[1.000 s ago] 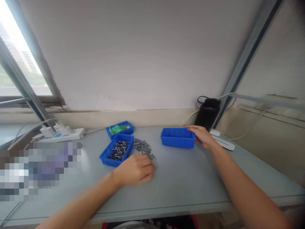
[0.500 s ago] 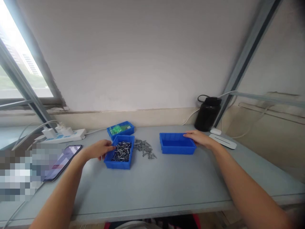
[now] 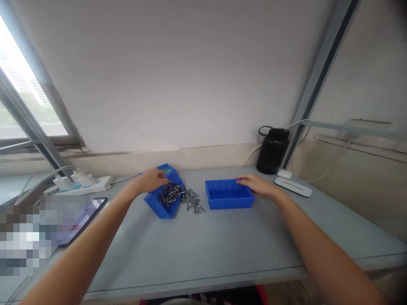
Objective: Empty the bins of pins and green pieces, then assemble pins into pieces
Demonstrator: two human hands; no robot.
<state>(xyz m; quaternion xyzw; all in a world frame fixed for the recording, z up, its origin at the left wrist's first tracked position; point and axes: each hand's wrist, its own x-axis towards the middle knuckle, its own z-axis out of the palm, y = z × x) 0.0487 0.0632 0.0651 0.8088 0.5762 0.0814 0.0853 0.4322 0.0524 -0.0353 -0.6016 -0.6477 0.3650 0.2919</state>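
My left hand is closed on the far-left rim of a blue plastic bin, which is tilted to the right. Inside it, a heap of dark metal screws lies toward the right side. Just right of this bin, a loose pile of silvery screws rests on the table. Farther right stands a second blue bin, upright, with nothing visible inside. At its far-right corner, my right hand grips the rim. The fingertips of both hands are partly hidden.
Behind the tilted bin is another blue bin with something green in it. A black bottle and a white flat device stand at the right. A power strip and a phone lie at the left.
The left bin has gone from flat to tilted rightward, and its screws have shifted. My left hand has risen and moved right with it. The view has shifted slightly; the right hand stays on its bin.
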